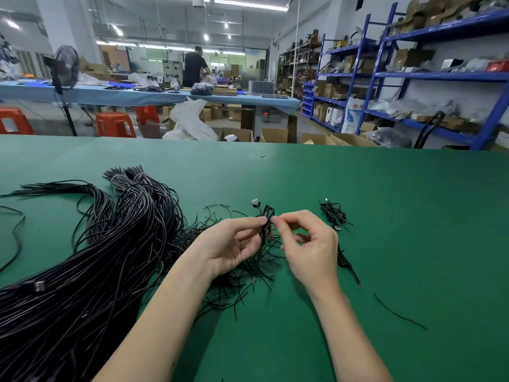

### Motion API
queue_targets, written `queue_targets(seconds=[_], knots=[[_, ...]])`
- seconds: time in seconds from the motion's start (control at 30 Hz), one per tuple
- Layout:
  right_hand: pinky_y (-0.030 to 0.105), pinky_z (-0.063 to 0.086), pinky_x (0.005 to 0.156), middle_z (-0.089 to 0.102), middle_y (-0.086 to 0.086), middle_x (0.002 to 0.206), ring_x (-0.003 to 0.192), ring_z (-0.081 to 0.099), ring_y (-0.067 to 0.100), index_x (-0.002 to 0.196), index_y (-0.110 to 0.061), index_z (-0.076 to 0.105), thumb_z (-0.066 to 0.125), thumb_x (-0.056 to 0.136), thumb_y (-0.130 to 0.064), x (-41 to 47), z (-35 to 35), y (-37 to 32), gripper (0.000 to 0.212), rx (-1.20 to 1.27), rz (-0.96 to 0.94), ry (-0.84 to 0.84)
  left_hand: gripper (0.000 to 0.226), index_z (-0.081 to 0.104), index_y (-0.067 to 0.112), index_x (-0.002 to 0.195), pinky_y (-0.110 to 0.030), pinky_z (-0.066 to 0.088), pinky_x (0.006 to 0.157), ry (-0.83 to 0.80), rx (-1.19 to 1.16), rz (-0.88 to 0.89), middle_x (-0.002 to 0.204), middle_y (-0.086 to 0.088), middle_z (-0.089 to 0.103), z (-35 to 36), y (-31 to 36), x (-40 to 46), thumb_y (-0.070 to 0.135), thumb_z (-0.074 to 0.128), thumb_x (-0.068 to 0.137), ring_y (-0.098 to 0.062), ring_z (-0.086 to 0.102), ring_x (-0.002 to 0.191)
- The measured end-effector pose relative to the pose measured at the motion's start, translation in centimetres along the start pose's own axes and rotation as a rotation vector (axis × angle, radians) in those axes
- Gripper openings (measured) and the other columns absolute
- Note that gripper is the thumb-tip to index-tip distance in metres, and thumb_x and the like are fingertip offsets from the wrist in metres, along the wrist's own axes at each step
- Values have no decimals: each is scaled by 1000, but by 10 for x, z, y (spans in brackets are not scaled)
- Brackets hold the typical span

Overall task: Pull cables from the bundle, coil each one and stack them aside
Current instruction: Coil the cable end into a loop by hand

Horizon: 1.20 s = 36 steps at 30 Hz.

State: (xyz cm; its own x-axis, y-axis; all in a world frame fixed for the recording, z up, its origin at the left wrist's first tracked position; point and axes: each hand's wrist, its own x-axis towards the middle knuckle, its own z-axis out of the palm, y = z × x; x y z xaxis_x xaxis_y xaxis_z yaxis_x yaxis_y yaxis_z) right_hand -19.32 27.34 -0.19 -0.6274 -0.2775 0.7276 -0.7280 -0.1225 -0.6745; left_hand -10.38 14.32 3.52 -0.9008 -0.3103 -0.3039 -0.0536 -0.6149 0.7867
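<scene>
A thick bundle of black cables (pixel 91 257) sprawls over the left of the green table (pixel 385 216). Just above the table's middle, my left hand (pixel 231 244) pinches a small coiled black cable (pixel 266 221), whose plug sticks up at the top left. From the right, my right hand (pixel 305 244) pinches the same coil with thumb and forefinger. One coiled cable (pixel 334 213) lies on the table to the right of my hands. Beneath my hands lies a heap of thin black ties (pixel 242 268).
A loose black tie (pixel 399 312) lies at the right front. A few more ties (pixel 348 264) sit beside my right wrist. Beyond the far table edge stand cardboard boxes, red stools, a fan, blue shelving and a person at another table.
</scene>
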Motion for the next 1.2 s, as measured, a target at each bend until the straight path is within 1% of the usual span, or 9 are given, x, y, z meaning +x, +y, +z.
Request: queue_targets(seconds=[0.1,0.17,0.27,0.33,0.6,0.8,0.93,1.1,1.2], knots=[[18,45,56,65,-10,74,65,59,9,77,-18,71,75,90,-16,-1,-2,7,14,-189,-210,-13,7,74,10,71,-17,55,53,-19,45,40,77,-6,72,-3,-3,1,7,78,66,-9,67,60],[15,42,57,67,-12,72,63,59,7,75,-23,70,72,93,-28,-1,-1,9,19,-171,48,-43,14,67,13,78,-19,56,60,-4,164,137,77,-4,67,-7,-5,5,10,79,71,-10,65,65],[22,52,55,75,-8,79,62,61,5,89,-22,75,62,98,-40,4,-2,5,24,243,664,-114,12,67,13,82,-24,58,71,17,246,245,83,-9,70,-12,-8,9,9,78,82,-17,66,74],[24,56,58,77,-7,83,64,65,6,102,-19,75,65,97,-34,8,-4,5,19,373,785,-163,9,69,12,83,-26,59,76,32,276,298,82,-7,73,-12,-11,11,9,77,84,-17,68,75],[23,58,65,78,-3,83,72,71,9,102,-15,72,73,93,-17,5,-5,6,10,421,796,-220,15,70,12,102,-24,58,69,98,307,377,85,-5,76,-8,-17,14,14,76,88,-17,71,73],[16,48,49,73,-7,69,56,65,9,99,-13,70,70,94,-13,2,-7,5,5,375,806,-355,16,74,18,106,-22,56,63,238,294,495,97,-6,76,-13,-16,18,24,75,91,-17,71,71],[20,50,55,79,5,91,68,66,17,101,-16,69,70,94,-15,1,-9,6,7,390,821,-433,11,77,20,99,-21,55,59,211,339,457,87,0,76,-15,-20,21,24,77,89,-13,66,65],[28,58,69,79,3,99,71,68,11,113,-18,66,66,97,-15,1,-14,14,16,430,870,-267,15,71,26,106,-23,56,64,239,305,417,96,4,77,-19,-27,27,34,70,94,-15,71,75],[35,59,81,79,5,102,80,69,15,114,-19,67,68,95,-13,2,-20,20,20,430,895,-148,8,69,31,98,-18,54,70,361,677,515,92,9,74,-23,-34,30,37,68,93,-5,69,80]])
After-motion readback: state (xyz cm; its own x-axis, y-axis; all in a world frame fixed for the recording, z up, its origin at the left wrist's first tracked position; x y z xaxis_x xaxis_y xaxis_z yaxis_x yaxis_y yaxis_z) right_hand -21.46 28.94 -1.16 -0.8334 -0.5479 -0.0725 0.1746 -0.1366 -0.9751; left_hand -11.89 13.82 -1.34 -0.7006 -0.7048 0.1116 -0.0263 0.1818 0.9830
